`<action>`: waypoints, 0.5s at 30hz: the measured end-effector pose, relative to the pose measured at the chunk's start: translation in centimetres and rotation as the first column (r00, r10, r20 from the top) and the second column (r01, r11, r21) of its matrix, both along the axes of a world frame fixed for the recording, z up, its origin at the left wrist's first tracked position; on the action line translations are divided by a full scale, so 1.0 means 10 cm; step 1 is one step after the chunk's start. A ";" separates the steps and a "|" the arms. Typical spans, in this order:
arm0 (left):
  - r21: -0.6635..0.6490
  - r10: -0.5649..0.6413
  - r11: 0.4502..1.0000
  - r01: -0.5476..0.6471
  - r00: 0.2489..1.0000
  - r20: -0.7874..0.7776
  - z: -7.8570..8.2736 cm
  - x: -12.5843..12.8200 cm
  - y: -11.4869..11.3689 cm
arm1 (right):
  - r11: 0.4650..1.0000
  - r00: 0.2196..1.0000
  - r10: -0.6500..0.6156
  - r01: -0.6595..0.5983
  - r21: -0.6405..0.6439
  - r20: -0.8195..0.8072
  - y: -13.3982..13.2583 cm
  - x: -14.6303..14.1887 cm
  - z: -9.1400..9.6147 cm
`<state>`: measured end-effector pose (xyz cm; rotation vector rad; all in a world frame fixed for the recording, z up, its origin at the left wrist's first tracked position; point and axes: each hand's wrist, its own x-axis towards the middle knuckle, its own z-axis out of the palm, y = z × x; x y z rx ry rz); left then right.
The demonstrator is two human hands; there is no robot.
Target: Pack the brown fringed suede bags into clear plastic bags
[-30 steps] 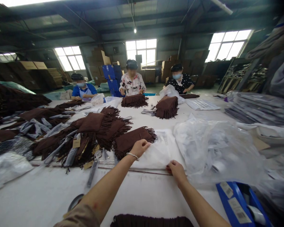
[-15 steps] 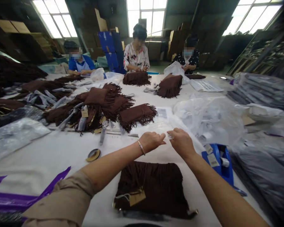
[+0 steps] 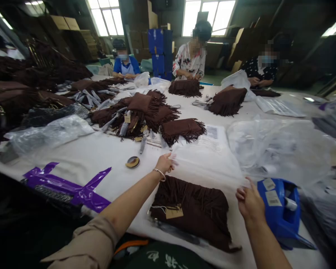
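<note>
A dark brown fringed bag (image 3: 190, 213) lies flat before me, with a tan paper tag (image 3: 174, 212) on it. My left hand (image 3: 165, 163) is just beyond its far left corner, fingers apart and blurred. To the right of the bag, my right hand (image 3: 249, 201) has its index finger extended and the other fingers loosely bent. Between and beyond my hands lies a thin whitish plastic bag (image 3: 204, 158) with printed text. Both hands are near its closer edge; whether the fingertips touch the film is unclear.
A blue tape dispenser (image 3: 280, 213) stands beside my right hand. A tape roll (image 3: 132, 162) and purple tape (image 3: 93, 194) lie left. Fringed bags (image 3: 140, 106) are heaped ahead, and clear plastic (image 3: 280, 149) is bunched at right. Several people sit across the table.
My hands were close together, pinching clear film beyond the fringed bag. Now they are wide apart, left hand leftward, right hand near the dispenser. The view has turned right-to-left.
</note>
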<state>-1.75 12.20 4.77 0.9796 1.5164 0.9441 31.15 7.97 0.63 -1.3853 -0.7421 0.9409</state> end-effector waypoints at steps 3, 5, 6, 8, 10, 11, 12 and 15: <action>-0.045 -0.039 0.998 0.048 0.985 0.169 -0.07 0.31 0.18 | 1.000 0.984 0.028 -0.029 -0.003 -0.178 0.05 0.02 -0.07; -0.072 -0.077 0.992 0.100 0.960 0.270 -0.13 0.46 0.30 | 0.997 0.947 0.039 -0.057 -0.048 -0.319 0.01 0.06 -0.12; -0.086 -0.100 0.987 0.133 0.945 0.310 -0.17 0.51 0.36 | 0.994 0.931 0.045 -0.079 -0.081 -0.361 -0.03 0.07 -0.14; -0.114 -0.150 0.972 0.204 0.919 0.365 -0.26 0.49 0.44 | 0.978 0.932 0.085 -0.145 -0.148 -0.351 -0.16 0.06 -0.17; -0.138 -0.202 0.952 0.274 0.898 0.392 -0.36 0.36 0.48 | 0.952 0.950 0.156 -0.217 -0.215 -0.269 -0.32 -0.01 -0.19; -0.146 -0.229 0.940 0.308 0.888 0.398 -0.40 0.26 0.48 | 0.935 0.956 0.190 -0.245 -0.255 -0.222 -0.39 -0.06 -0.19; -0.151 -0.256 0.929 0.338 0.880 0.399 -0.44 0.15 0.46 | 0.918 0.958 0.216 -0.264 -0.297 -0.186 -0.46 -0.11 -0.20; -0.159 -0.321 0.903 0.398 0.874 0.365 -0.46 -0.17 0.35 | 0.881 0.968 0.244 -0.244 -0.406 -0.052 -0.63 -0.22 -0.23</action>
